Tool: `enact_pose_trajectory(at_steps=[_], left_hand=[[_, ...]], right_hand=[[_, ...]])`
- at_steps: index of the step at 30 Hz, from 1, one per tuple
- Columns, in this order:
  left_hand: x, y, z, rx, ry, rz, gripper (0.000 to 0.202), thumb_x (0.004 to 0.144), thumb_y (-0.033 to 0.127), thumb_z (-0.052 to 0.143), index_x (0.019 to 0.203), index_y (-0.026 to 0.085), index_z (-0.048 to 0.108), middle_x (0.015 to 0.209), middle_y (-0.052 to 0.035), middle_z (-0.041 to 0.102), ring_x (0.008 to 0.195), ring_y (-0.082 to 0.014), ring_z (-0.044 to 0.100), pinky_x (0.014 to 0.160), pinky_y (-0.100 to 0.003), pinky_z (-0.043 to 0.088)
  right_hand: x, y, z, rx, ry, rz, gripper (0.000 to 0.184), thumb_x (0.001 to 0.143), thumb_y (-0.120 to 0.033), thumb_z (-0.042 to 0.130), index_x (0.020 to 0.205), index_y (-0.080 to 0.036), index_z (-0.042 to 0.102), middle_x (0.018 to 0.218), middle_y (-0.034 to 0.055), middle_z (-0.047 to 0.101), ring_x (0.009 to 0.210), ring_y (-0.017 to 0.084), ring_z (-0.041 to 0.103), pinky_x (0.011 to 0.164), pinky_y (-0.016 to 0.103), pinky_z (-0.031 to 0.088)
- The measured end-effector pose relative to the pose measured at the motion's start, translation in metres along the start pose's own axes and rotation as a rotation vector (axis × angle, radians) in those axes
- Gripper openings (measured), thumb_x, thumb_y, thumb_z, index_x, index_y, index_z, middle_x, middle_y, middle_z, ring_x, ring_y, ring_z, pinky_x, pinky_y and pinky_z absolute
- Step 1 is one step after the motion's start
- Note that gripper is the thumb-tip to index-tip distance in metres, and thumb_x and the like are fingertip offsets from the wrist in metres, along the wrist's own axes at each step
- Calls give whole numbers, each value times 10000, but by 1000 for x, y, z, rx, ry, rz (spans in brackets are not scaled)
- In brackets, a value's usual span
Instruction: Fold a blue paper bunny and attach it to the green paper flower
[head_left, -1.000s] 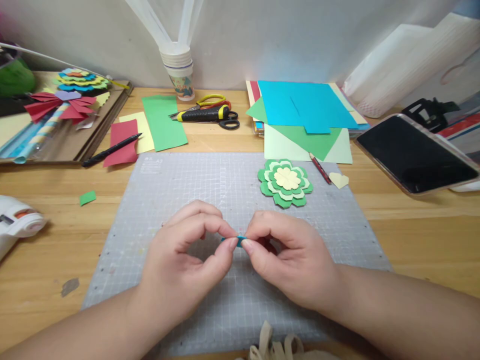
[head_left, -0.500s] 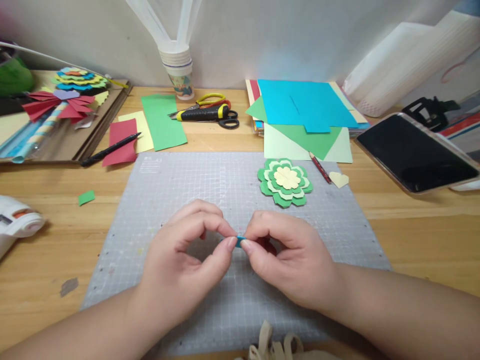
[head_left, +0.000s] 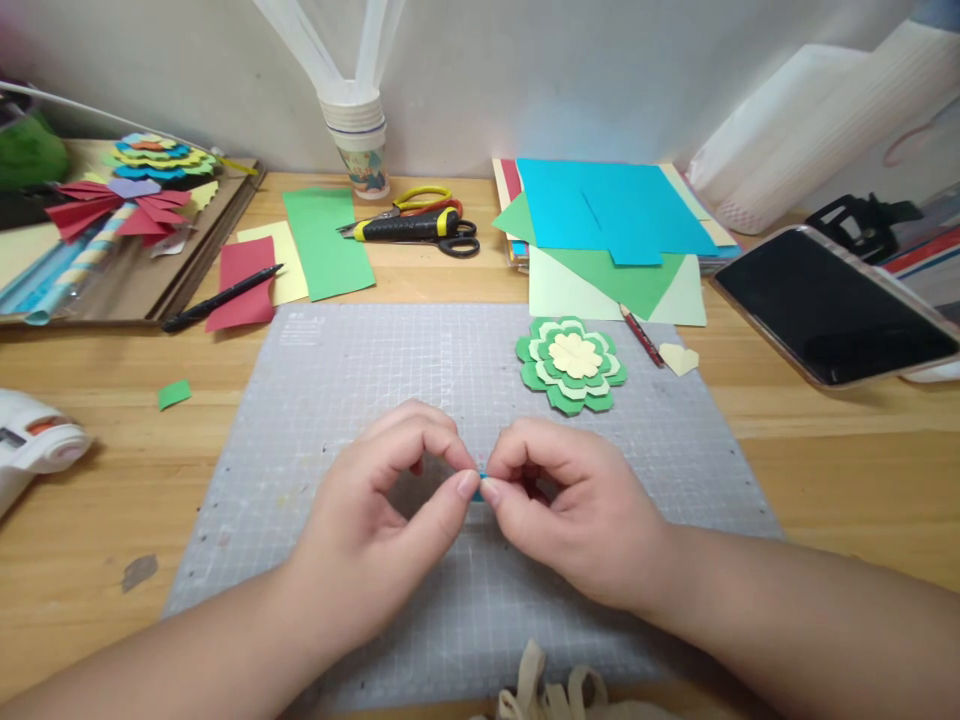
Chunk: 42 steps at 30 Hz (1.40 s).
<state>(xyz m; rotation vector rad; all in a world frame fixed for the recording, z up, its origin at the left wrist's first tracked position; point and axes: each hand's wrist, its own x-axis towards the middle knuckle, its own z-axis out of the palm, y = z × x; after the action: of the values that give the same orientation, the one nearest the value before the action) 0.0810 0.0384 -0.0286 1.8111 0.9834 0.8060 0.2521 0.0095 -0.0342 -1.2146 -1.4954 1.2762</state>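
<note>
Left hand and right hand pinch blue paper, apparently

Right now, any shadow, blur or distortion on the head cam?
Head view, centre: soft shadow on the cutting mat below left hand and right hand, blue piece mostly covered by fingers; head view, edges: apparent wide-angle stretch, likely on the phone too; head view, mat's upper-left corner: print too soft to read.

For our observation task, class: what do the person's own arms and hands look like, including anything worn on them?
The left hand and right hand are bare, with no gloves, rings or bracelets in view. The left forearm and right forearm show no sleeves or watch.
</note>
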Motion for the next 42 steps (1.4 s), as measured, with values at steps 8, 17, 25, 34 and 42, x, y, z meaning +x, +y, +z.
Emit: enact_pose_trajectory(at_steps=[8, 17, 25, 34, 42], left_hand=[[1, 0, 1, -334, -126, -325, 168, 834, 315, 536, 705, 209, 523, 667, 13, 515, 606, -123, 465, 532, -246, 394], [3, -2, 2, -457, -255, -368, 279, 840, 327, 512, 596, 201, 463, 583, 31, 435, 566, -114, 403, 532, -236, 363], [2, -2, 1, -396, -277, -349, 268, 819, 302, 511, 578, 201, 449, 572, 27, 431, 560, -116, 400, 529, -242, 365], [1, 5, -3, -401, -329, -383, 294, 834, 336, 518, 588, 200, 434, 556, 33, 411, 526, -105, 345, 471, -224, 317], [3, -6, 1, -404, -51, -302, 173, 810, 381, 570, 774, 212, 552, 714, -2, 532, 683, -150, 495, 619, -272, 431]], right_hand=[[4, 1, -2, 407, -194, 297, 106, 793, -222, 561, 712, -190, 500, 518, -82, 452, 415, 60, 409, 401, 181, 323], [6, 1, -3, 470, -267, 394, 97, 722, -206, 558, 663, -193, 481, 444, -93, 455, 371, 53, 400, 380, 166, 295], [7, 2, -2, 495, -295, 417, 98, 706, -211, 573, 654, -189, 493, 440, -94, 464, 368, 48, 405, 369, 157, 304], [6, 1, -5, 531, -369, 411, 141, 739, -220, 603, 661, -182, 492, 460, -87, 484, 376, 46, 410, 384, 161, 314], [7, 2, 0, 503, -40, 287, 199, 852, -354, 595, 771, -187, 524, 512, -90, 473, 384, 48, 417, 385, 172, 286]])
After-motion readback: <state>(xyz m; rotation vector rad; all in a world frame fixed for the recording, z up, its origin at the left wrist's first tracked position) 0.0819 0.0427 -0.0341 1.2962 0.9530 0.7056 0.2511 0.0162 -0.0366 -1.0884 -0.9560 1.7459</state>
